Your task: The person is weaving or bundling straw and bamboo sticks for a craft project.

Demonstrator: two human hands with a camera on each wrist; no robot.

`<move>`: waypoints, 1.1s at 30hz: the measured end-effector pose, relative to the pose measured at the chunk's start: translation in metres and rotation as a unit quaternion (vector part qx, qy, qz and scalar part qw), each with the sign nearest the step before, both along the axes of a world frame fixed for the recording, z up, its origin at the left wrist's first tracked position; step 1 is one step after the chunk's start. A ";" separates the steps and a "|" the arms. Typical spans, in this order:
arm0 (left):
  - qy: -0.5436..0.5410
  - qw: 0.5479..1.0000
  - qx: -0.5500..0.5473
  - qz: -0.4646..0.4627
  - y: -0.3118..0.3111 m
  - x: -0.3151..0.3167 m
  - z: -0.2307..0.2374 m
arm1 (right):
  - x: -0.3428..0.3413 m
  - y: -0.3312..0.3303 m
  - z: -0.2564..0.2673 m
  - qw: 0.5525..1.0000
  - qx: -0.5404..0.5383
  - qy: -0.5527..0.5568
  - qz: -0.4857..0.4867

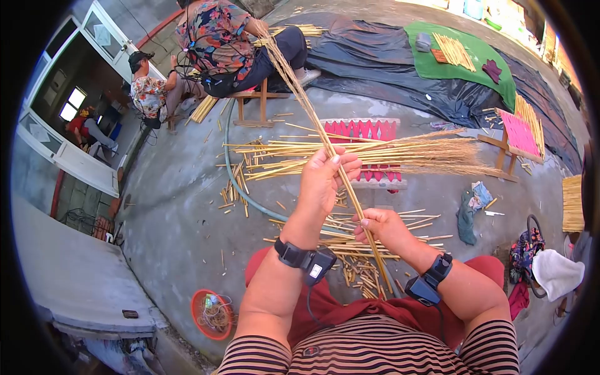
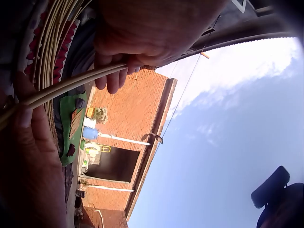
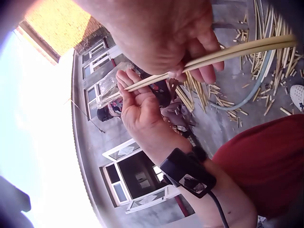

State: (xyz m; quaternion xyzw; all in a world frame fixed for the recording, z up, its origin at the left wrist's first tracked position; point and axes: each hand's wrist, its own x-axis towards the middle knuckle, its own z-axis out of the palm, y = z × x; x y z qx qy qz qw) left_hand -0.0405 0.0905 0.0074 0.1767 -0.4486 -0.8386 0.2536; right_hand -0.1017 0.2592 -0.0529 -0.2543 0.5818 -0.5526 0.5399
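Two or so long reed stalks point(image 1: 348, 187) with feathery tops run slantwise between my hands in the head view. My left hand point(image 1: 325, 178) grips them around mid-length, thumb laid along the stalks. Lower down, my right hand point(image 1: 382, 226) pinches the same stalks between thumb and fingers, near their thick ends. In the right wrist view the paired stalks point(image 3: 237, 51) lie side by side under the fingers. A pile of feathery reeds point(image 1: 387, 152) lies just beyond my hands across a pink-covered rack point(image 1: 359, 129). Cut stalks point(image 1: 425, 220) are spread below the right hand.
Short cut pieces point(image 1: 361, 275) litter the concrete by my knees. A red basket point(image 1: 212, 314) stands at lower left, and a hose point(image 1: 240, 194) curves over the floor. Two people point(image 1: 215, 37) point(image 1: 149, 90) sit at upper left. A pink-topped wooden stand point(image 1: 520, 133) is at right.
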 end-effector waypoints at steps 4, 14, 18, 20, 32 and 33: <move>0.020 0.999 -0.002 0.034 -0.010 0.005 0.006 | 0.003 0.002 -0.001 0.999 -0.004 0.038 0.019; 0.026 0.999 0.015 0.013 0.000 0.007 0.008 | -0.003 0.004 0.015 0.997 -0.053 0.028 -0.039; -0.013 0.999 0.008 -0.029 0.015 0.000 -0.001 | -0.013 0.002 0.027 0.998 -0.041 0.039 -0.041; 0.008 1.000 0.001 0.006 0.006 0.000 0.000 | -0.014 0.002 0.028 0.993 -0.047 0.077 -0.071; 0.035 0.999 0.026 0.021 0.013 -0.005 -0.014 | -0.022 0.003 0.036 0.981 -0.039 0.166 -0.089; 0.033 0.999 0.023 0.015 0.010 -0.004 -0.015 | -0.022 0.002 0.037 0.978 -0.045 0.189 -0.079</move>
